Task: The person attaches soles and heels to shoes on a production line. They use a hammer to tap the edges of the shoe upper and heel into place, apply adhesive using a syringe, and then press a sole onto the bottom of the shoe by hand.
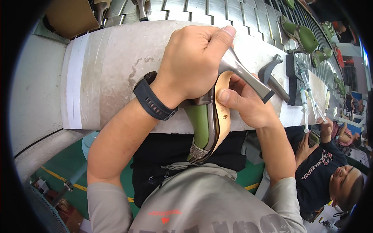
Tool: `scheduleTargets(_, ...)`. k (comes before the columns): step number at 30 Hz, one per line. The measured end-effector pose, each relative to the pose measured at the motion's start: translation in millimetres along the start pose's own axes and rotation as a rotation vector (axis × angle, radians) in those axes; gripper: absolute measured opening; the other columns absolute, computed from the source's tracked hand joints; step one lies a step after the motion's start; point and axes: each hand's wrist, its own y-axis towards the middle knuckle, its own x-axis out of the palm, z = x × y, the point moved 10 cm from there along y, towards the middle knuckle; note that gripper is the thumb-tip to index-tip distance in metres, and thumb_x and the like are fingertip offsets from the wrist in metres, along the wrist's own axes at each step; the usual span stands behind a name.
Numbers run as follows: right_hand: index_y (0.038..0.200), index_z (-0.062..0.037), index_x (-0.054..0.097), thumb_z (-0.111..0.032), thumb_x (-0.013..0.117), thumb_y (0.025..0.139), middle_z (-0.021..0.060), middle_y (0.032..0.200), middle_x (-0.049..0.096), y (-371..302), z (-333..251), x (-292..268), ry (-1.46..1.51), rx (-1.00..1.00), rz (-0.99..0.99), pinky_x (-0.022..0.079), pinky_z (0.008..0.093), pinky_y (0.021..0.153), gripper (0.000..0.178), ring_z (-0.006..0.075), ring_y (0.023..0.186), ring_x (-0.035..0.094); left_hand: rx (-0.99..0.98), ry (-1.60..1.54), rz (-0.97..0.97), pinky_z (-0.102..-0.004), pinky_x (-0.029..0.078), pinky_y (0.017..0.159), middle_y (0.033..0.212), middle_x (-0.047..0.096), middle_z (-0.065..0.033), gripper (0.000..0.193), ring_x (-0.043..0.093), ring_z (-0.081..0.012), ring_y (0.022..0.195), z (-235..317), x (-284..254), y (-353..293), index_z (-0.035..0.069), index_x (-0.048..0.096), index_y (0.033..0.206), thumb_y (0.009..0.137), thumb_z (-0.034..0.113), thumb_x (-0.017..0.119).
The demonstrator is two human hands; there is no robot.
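I grip a high-heeled shoe [213, 118] in both hands above the near edge of the bench [122, 54], its front reaching past the edge toward my body. My left hand [196, 64] is closed over the back of the shoe, its fingertips hidden; my right hand [250, 105] pinches the middle, thumb pressed against the tan sole [222, 120].

The shoe lies on its side, sole facing right. Its long axis runs toward me and slightly left, ending at the glittery toe band [200, 151]; the slim grey heel [248, 73] slants off to the right, tip angled back toward me.

With a green form [201, 124] filling it, I judge it stiff and fairly weighty, the glossy heel slick and easily scuffed, the sole edge bendable. The firmest holds are likely the back and the waist, clear of the glitter.
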Motion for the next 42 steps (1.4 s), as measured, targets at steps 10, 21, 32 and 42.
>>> scheduleTargets(10,0.109,0.0061,0.071,-0.019,0.079,0.094,0.0080,0.095,0.073,-4,-3,-3,-0.072,-0.093,0.180,0.056,0.0307,0.078,0.030,0.0127,0.086,0.067,-0.023,0.122,0.006,-0.0311,0.038,0.056,0.060,0.052,-0.0021,0.048,0.045,-0.0098,0.059,5,2,1,-0.002,0.077,0.091,0.110,0.037,0.057)
scheduleTargets(21,0.163,0.0088,0.028,-0.025,0.090,0.085,0.0164,0.153,0.052,-36,12,12,0.223,0.014,0.044,0.041,0.0402,0.121,0.105,0.0241,0.139,0.055,0.031,0.072,0.009,-0.0324,0.035,0.054,0.056,0.046,0.0001,0.049,0.042,-0.0092,0.056,6,5,3,-0.002,0.078,0.092,0.110,0.038,0.057)
scheduleTargets(32,0.107,0.0046,0.072,-0.025,0.085,0.094,0.0045,0.086,0.074,-2,-13,-4,-0.025,-0.135,0.175,0.058,0.0297,0.071,0.035,0.0121,0.077,0.070,0.048,0.085,-0.071,-0.0273,0.043,0.061,0.066,0.060,-0.0008,0.044,0.051,-0.0072,0.065,8,11,6,-0.003,0.075,0.087,0.108,0.034,0.063)
scheduleTargets(42,0.128,-0.0041,0.074,-0.033,0.095,0.069,0.0180,0.131,0.072,-51,-86,29,-1.228,-0.585,0.205,0.050,0.0538,0.108,0.069,0.0406,0.123,0.066,0.372,0.242,0.273,-0.0438,0.049,0.107,0.128,0.059,-0.0126,0.083,0.061,-0.0251,0.118,21,-88,-155,0.002,0.062,0.129,0.083,0.070,0.077)
